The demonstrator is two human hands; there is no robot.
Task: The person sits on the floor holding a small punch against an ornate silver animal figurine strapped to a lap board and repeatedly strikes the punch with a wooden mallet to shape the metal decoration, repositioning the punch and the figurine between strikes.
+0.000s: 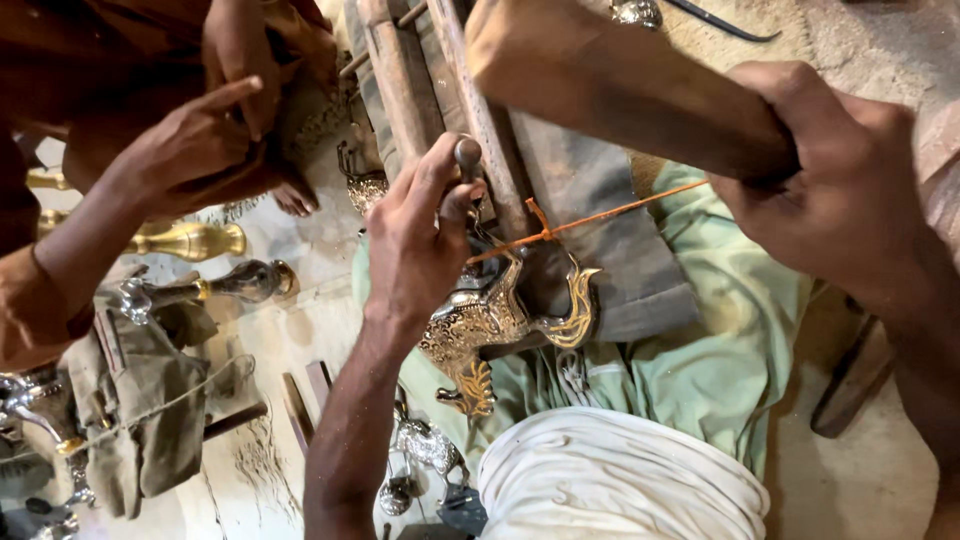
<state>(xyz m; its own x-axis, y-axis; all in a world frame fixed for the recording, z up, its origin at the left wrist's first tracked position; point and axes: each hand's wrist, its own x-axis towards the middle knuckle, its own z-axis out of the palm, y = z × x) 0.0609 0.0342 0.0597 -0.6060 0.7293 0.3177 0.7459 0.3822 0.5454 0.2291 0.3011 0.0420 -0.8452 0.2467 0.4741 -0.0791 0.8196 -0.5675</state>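
dusty workshop floor point(300, 330) holds brass fittings point(190, 240), a co-worker's hands point(200, 150) close by. left hand point(415, 245) pinches a small metal punch point(467, 155) over the engraved silver-and-gold spouted piece point(490, 320) on the wooden block point(560, 190); right hand point(840, 190) wraps tight round a thick wooden mallet point(620, 90).

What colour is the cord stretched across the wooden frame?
Orange; the cord runs from the metal figurine toward the right hand, clearest in the head view.

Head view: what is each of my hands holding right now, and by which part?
The left hand pinches a thin metal tool by its upper shaft, over the engraved brass bird figure. The right hand grips a thick wooden mallet around one end.
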